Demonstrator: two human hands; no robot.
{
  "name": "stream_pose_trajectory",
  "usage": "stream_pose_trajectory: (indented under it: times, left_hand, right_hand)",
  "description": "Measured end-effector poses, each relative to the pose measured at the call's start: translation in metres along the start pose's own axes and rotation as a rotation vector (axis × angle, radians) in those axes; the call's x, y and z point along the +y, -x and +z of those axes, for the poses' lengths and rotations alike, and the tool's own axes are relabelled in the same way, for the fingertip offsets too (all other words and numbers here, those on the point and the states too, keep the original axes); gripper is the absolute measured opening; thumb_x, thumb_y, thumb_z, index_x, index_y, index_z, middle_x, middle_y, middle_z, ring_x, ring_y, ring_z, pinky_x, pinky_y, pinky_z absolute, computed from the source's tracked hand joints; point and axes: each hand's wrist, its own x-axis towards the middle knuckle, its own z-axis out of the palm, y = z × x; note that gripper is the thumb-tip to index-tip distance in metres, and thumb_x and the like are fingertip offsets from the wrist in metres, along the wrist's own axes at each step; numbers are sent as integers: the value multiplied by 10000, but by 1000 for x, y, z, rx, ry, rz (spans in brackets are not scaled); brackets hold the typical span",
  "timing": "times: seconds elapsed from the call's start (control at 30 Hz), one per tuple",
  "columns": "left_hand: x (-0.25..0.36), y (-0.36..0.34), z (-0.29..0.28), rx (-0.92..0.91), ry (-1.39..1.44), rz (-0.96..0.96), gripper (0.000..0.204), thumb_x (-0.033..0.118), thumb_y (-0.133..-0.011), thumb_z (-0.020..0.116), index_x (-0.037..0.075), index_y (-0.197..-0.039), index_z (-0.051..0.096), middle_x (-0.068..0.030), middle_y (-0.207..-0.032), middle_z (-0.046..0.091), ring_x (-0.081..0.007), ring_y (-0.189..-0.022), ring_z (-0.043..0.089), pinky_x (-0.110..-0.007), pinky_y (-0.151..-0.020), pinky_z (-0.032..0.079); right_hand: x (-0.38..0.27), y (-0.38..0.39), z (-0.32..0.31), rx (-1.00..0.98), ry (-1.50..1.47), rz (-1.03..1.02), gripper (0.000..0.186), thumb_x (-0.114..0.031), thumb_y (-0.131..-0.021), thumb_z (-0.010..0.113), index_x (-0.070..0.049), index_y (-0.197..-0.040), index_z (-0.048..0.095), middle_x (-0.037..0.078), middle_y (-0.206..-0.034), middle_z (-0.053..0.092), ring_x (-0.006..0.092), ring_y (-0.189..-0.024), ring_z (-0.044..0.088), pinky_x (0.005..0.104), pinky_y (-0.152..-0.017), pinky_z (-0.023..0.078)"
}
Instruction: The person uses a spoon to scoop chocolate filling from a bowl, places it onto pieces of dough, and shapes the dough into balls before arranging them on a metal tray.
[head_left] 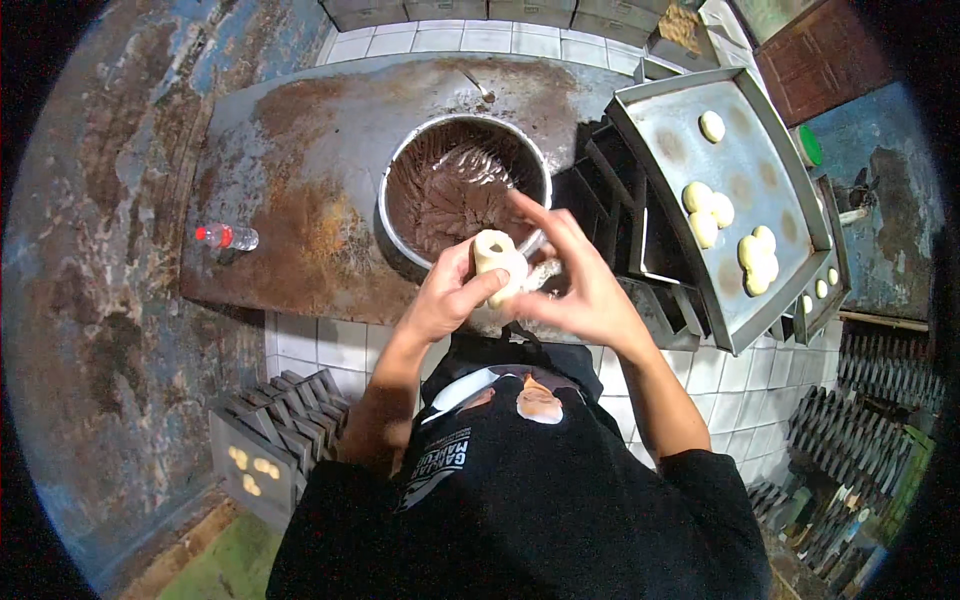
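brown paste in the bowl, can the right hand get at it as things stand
Likely yes: the right hand is open near the bowl, one finger showing over it, and the brown paste lies uncovered. The left hand, holding the dough piece, doesn't seem to block the way.

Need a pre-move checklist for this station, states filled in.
1. Dough secure in left hand: ok, pinched between thumb and fingers.
2. Right hand open: ok, fingers spread beside the dough; contact: cannot tell.
3. Brown filling in bowl: ok.
4. Filling inside the held dough: cannot tell.
5. Tray at right holding dough balls: ok; level: cannot tell.
6. Bottle apart from bowl: ok.
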Motion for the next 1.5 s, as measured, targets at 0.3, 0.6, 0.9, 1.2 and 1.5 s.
stream_pose_trajectory:
  times: [0.3, 0.6, 0.9, 1.2, 1.5]
  left_hand:
    - [30, -1, 8, 7, 417, -187, 328, 274, -991, 482, 84, -1251, 542, 13, -854, 579, -20, -608, 437, -182, -497, 305]
    - [19, -15, 28, 149, 163, 23, 217, 189, -989, 619, 85, -1171, 561, 26, -963, 604, -31, -818, 534, -202, -664, 425]
    - [58, -31, 63, 157, 196, 97, 467, 136, -984, 696, 66, -1372, 446, -60, -940, 672, -19, -650, 535, -163, -513, 399]
    - [88, -82, 171, -32, 234, 427, 346, 22, -824, 747, 1, -1128, 582, -83, -1081, 639, -147, -1054, 667, -320, -948, 529]
    - [82, -117, 252, -118, 3, 740, 697, -7, -807, 725, 32, -1324, 261, -107, -1139, 588, -236, -1074, 728, -517, -1194, 377]
  right_hand:
    - [-17, -19, -8, 55, 247, -162, 368, -193, -819, 883, -51, -1139, 769, 105, -963, 650, 244, -869, 686, 360, -772, 560]
    - [-33, -7, -19, 92, 341, -117, 999, -368, -733, 929, -175, -1593, 459, 220, -1397, 522, 347, -1039, 681, 403, -874, 596]
    - [3, 4, -32, 363, -310, 81, 268, -113, -960, 768, -38, -1217, 776, 57, -988, 715, 118, -883, 678, 279, -735, 589]
    - [-13, 40, -39, 631, -814, -57, 304, -152, -996, 742, -54, -1258, 623, 65, -1166, 683, 129, -994, 691, 315, -792, 629]
    - [-22, 90, -146, 423, -646, -192, 404, -178, -947, 751, 82, -1247, 678, 117, -1203, 731, 184, -1130, 678, 371, -1056, 492]
